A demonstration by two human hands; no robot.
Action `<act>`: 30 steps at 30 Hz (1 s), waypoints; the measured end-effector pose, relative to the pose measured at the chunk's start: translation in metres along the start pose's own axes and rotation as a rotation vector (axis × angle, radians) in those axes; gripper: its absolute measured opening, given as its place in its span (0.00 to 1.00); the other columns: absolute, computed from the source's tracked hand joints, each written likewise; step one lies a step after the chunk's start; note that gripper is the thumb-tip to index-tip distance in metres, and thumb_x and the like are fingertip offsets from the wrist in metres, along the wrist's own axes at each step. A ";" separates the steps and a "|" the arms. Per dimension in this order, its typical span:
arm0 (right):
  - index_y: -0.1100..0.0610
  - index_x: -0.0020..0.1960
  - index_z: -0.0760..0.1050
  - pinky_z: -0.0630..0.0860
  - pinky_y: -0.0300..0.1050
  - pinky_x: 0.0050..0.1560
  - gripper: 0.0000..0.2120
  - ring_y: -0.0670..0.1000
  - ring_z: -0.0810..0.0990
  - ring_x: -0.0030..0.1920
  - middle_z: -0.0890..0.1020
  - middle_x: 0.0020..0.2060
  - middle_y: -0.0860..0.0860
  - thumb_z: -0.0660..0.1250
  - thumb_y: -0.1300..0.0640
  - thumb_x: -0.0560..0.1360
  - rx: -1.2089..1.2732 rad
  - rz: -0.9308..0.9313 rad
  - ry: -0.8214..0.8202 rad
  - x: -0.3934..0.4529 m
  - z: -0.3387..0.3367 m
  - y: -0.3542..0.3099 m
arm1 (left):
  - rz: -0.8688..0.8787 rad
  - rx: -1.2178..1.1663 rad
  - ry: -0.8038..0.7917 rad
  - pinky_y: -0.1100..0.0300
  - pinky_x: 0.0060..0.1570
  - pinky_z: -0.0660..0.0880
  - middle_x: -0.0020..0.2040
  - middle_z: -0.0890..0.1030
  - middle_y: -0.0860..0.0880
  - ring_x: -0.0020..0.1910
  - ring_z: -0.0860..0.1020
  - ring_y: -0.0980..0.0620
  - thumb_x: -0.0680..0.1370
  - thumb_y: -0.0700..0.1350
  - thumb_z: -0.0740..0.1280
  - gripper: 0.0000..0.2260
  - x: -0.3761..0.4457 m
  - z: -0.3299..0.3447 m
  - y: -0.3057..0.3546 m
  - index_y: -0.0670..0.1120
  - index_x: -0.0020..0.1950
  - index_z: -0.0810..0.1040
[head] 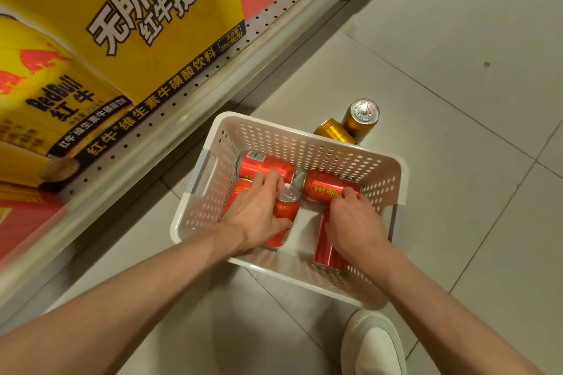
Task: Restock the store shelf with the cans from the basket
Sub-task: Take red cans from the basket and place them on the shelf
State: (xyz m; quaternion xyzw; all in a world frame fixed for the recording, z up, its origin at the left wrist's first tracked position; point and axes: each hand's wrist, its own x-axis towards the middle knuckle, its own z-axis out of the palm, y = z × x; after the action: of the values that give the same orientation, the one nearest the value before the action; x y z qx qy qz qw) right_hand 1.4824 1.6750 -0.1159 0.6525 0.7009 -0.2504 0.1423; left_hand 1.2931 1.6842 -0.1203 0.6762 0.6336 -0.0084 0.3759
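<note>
both hands are down inside the white perforated basket (320, 143) on the tiled floor (457, 70). the left hand (259, 207) curls its fingers over the silver top of an upright red can (286, 207) and grips it, with the thumb on the can's near side. the right hand (356, 222) lies over a red can on its side (327, 250) near the basket's front wall; its fingers are bent round that can's upper end, fingertips just touching a second lying red can (326, 190) with yellow characters. whether it truly clasps the can under it i cannot tell for certain, though the fingers look wrapped on it. more red cans (262, 164) lie toward the basket's back left corner, partly hidden by the left hand.

just beyond the basket's far rim, two gold cans (362, 119) stand on the floor, touching each other. to the left runs the low store shelf (182, 106) with a perforated edge, carrying yellow drink cartons (122, 9). a white shoe (374, 344) shows at the bottom, near the basket.
</note>
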 end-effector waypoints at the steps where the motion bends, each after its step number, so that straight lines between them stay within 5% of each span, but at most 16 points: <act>1: 0.59 0.63 0.77 0.76 0.53 0.61 0.13 0.59 0.74 0.62 0.75 0.62 0.56 0.64 0.59 0.80 0.014 -0.002 -0.002 0.001 0.001 0.001 | -0.010 -0.064 -0.003 0.49 0.53 0.77 0.56 0.71 0.50 0.51 0.77 0.45 0.68 0.48 0.79 0.28 -0.002 -0.004 0.001 0.52 0.58 0.65; 6: 0.55 0.66 0.78 0.70 0.50 0.66 0.16 0.56 0.71 0.63 0.75 0.64 0.52 0.65 0.57 0.80 0.081 -0.087 0.000 0.007 0.002 0.003 | -0.011 -0.118 -0.040 0.51 0.70 0.72 0.68 0.67 0.51 0.66 0.73 0.49 0.68 0.50 0.80 0.40 -0.011 -0.022 -0.001 0.53 0.76 0.65; 9: 0.53 0.66 0.79 0.68 0.48 0.67 0.16 0.54 0.70 0.65 0.78 0.64 0.50 0.66 0.56 0.79 0.090 -0.182 -0.042 0.006 0.003 -0.002 | 0.017 -0.105 0.006 0.63 0.65 0.67 0.66 0.64 0.56 0.62 0.69 0.56 0.70 0.49 0.79 0.38 -0.022 -0.035 -0.002 0.53 0.76 0.65; 14: 0.55 0.70 0.72 0.73 0.49 0.67 0.21 0.56 0.74 0.66 0.72 0.68 0.54 0.67 0.50 0.80 0.105 -0.067 0.083 -0.005 0.009 -0.004 | -0.018 -0.059 0.042 0.52 0.66 0.74 0.67 0.66 0.53 0.64 0.73 0.52 0.69 0.53 0.79 0.38 -0.033 -0.046 -0.008 0.54 0.75 0.64; 19: 0.56 0.70 0.62 0.81 0.51 0.49 0.28 0.59 0.84 0.53 0.77 0.61 0.57 0.69 0.44 0.78 0.038 0.042 -0.005 -0.012 0.014 -0.011 | -0.012 -0.089 0.057 0.50 0.66 0.74 0.67 0.68 0.52 0.64 0.74 0.51 0.68 0.54 0.79 0.37 -0.037 -0.048 -0.010 0.55 0.73 0.65; 23: 0.56 0.70 0.61 0.80 0.53 0.52 0.31 0.61 0.83 0.56 0.74 0.65 0.58 0.72 0.46 0.77 0.115 0.062 0.002 -0.011 0.015 -0.011 | 0.016 -0.137 0.060 0.54 0.63 0.76 0.65 0.77 0.53 0.61 0.77 0.53 0.69 0.51 0.80 0.34 -0.039 -0.052 -0.009 0.55 0.70 0.68; 30: 0.57 0.71 0.59 0.79 0.53 0.53 0.33 0.63 0.82 0.56 0.72 0.65 0.60 0.73 0.46 0.76 0.171 0.086 -0.024 -0.010 0.016 -0.011 | -0.014 -0.115 0.074 0.63 0.52 0.72 0.58 0.77 0.56 0.53 0.76 0.56 0.68 0.53 0.80 0.34 -0.040 -0.057 -0.017 0.54 0.70 0.67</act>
State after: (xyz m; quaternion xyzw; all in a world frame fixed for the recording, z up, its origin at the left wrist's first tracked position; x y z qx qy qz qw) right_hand 1.4710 1.6575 -0.1223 0.6888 0.6464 -0.3109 0.1051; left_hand 1.2443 1.6785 -0.0685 0.6489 0.6512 0.0503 0.3903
